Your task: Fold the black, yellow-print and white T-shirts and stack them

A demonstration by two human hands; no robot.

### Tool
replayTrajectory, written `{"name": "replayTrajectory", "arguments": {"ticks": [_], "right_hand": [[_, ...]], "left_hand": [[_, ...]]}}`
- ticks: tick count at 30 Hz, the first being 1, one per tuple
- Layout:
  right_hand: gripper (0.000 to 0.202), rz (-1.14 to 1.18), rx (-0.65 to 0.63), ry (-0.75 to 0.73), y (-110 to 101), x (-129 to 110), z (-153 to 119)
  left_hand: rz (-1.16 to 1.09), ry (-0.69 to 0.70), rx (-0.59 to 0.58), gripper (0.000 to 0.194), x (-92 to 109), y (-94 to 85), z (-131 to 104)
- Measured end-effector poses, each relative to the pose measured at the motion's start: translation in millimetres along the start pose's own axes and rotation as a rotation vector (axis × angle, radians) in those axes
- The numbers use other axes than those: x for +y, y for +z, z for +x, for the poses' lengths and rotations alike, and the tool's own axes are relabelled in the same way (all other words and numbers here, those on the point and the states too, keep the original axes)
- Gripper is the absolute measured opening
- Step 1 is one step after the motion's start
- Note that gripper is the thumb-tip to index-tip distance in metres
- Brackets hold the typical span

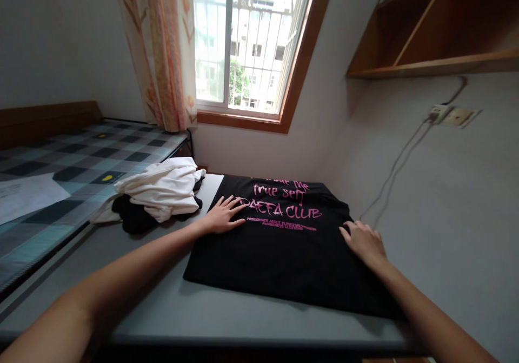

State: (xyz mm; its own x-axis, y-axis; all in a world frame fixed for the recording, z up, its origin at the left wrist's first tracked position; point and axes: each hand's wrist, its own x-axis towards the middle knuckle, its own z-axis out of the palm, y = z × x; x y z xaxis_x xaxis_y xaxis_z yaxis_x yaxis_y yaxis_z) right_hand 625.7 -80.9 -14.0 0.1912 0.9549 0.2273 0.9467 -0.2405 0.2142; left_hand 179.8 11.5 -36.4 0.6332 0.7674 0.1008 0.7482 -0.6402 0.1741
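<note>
A black shirt [275, 260] with pink lettering lies spread out on a pale table [170, 309]. My left hand [223, 215] rests flat on the shirt's left part, fingers spread beside the large lettering, holding nothing. Over at the shirt's right edge is my right hand [365, 241], its fingers bent and touching the cloth near the wall; whether they grip any of it cannot be made out. The far end of the shirt reaches the back of the table.
White clothing [166, 187] lies heaped with black cloth [133, 217] at the table's left. Beyond is a checked mattress [81, 152] with a paper sheet [30, 195]. A window, curtain [166, 54], wall socket [458, 117] with cables, and wooden shelf [430, 65] surround the table.
</note>
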Motion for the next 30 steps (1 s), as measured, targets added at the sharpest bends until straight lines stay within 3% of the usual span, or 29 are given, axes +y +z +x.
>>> {"name": "replayTrajectory", "arguments": {"ticks": [6, 11, 15, 18, 21, 25, 30], "right_hand": [[0.052, -0.031, 0.008, -0.198, 10.5, 1.5, -44.7], [0.051, -0.078, -0.067, -0.290, -8.3, 13.4, -72.3], [0.055, -0.094, -0.213, -0.203, -32.9, 13.3, -57.5], [0.054, -0.027, -0.148, -0.113, -37.2, -8.7, -32.1], [0.041, 0.146, -0.024, -0.114, -27.4, -41.6, -8.4], [0.036, 0.201, -0.028, -0.119, -7.9, -73.2, 7.0], [0.055, 0.227, -0.115, -0.098, 13.5, -69.8, 3.5]], "left_hand": [[0.017, 0.017, -0.025, 0.067, -2.0, -3.5, -14.6], [0.038, 0.022, -0.029, 0.070, 4.2, -4.7, -28.0], [0.032, 0.018, -0.029, 0.076, 18.0, -2.0, -36.6], [0.010, 0.012, -0.017, 0.076, 24.8, -0.5, -39.5], [-0.005, 0.012, -0.011, 0.075, 25.8, -0.3, -39.9], [-0.003, 0.000, -0.011, 0.076, 25.6, -2.1, -40.5], [-0.005, -0.004, -0.013, 0.077, 36.6, -5.1, -47.5]]}}
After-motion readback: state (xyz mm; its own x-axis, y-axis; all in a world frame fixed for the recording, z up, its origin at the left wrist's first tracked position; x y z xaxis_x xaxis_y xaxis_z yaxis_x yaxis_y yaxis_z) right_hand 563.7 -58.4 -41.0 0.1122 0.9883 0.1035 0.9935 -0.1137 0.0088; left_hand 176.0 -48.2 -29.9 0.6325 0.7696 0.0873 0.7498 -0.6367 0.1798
